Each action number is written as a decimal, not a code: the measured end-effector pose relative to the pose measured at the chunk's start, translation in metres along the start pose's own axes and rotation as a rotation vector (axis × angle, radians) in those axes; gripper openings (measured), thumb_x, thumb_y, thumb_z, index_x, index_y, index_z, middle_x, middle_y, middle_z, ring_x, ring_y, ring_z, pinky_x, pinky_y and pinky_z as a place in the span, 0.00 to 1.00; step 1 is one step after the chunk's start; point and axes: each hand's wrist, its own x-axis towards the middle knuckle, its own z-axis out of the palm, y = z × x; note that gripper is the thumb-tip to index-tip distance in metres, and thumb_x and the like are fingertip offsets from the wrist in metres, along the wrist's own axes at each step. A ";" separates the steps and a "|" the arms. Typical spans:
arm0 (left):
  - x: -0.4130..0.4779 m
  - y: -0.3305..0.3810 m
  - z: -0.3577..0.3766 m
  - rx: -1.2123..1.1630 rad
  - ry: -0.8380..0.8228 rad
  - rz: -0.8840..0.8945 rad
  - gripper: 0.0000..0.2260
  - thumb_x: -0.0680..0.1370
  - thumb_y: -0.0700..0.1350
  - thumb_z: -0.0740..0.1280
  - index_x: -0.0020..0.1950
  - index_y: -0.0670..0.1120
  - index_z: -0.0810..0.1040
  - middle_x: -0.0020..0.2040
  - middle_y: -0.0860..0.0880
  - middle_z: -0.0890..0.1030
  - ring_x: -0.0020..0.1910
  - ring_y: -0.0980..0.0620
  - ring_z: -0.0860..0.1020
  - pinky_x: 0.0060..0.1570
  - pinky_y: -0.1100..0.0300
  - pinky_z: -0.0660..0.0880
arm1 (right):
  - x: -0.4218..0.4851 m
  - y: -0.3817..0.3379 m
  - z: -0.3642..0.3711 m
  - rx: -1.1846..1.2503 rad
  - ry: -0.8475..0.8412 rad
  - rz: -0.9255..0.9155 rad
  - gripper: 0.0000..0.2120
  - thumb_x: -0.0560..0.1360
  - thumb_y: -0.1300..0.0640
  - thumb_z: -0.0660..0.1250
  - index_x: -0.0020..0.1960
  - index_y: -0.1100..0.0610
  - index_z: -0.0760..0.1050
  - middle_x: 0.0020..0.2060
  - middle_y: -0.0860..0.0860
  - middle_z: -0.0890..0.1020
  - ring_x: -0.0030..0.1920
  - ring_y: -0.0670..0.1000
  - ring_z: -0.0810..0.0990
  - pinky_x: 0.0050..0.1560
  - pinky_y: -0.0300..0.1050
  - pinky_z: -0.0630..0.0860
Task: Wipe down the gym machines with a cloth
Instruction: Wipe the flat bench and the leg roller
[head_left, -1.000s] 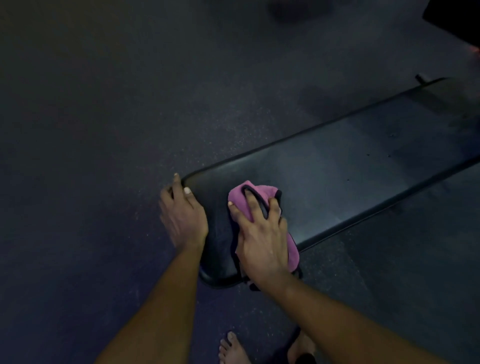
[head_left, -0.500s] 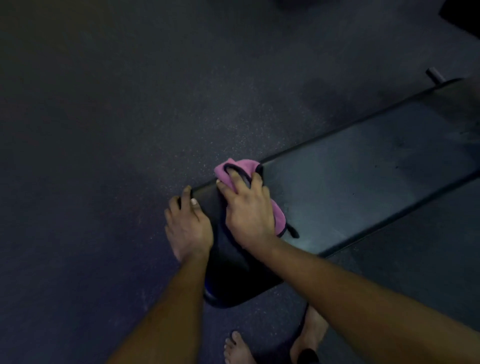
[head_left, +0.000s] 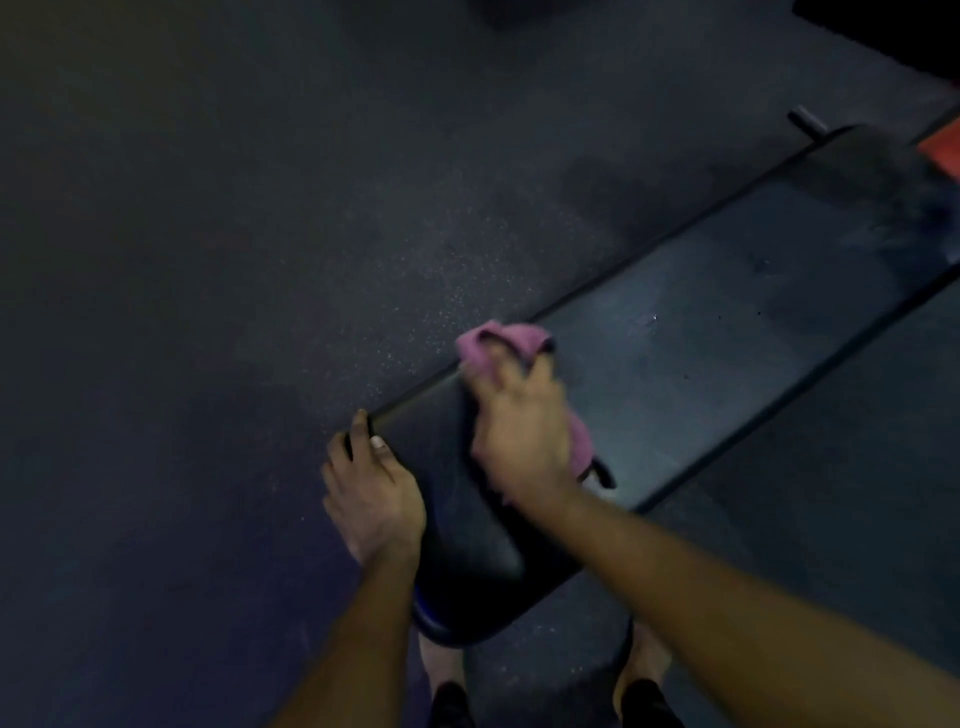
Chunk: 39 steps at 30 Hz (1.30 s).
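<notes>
Cloth (head_left: 501, 338), soft, light and limp, is lying on the bench (head_left: 727, 338) near its closest end. My right hand (head_left: 519, 431) is gripping it bunched at the middle, fingers curled in. My left hand (head_left: 371, 493) is clasping the bench's edge beside it.

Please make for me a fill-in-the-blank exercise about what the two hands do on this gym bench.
1. The right hand holds a ____ cloth against the bench pad.
2. The left hand grips the pad's edge and holds ____ cloth.
3. The cover of the bench pad is ____ in colour.

Missing words: pink; no; black.
</notes>
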 end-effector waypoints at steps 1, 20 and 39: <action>-0.001 0.000 -0.001 0.002 -0.009 0.001 0.19 0.86 0.48 0.53 0.77 0.51 0.67 0.72 0.44 0.69 0.66 0.41 0.69 0.60 0.39 0.70 | -0.018 -0.019 0.005 0.041 -0.013 -0.057 0.32 0.73 0.57 0.67 0.77 0.47 0.69 0.78 0.52 0.66 0.63 0.64 0.68 0.54 0.55 0.75; 0.059 0.077 -0.003 0.136 -0.532 0.542 0.22 0.86 0.56 0.48 0.74 0.48 0.68 0.73 0.46 0.72 0.70 0.43 0.69 0.70 0.38 0.64 | -0.067 -0.003 -0.003 0.098 0.071 0.602 0.30 0.76 0.53 0.65 0.77 0.41 0.67 0.82 0.48 0.56 0.75 0.66 0.61 0.64 0.61 0.72; 0.058 0.082 0.009 0.230 -0.427 0.592 0.24 0.86 0.58 0.46 0.66 0.43 0.71 0.66 0.41 0.75 0.66 0.41 0.72 0.65 0.36 0.67 | -0.036 0.092 -0.023 0.220 0.238 1.232 0.26 0.79 0.51 0.66 0.76 0.41 0.68 0.82 0.49 0.55 0.75 0.66 0.58 0.69 0.67 0.67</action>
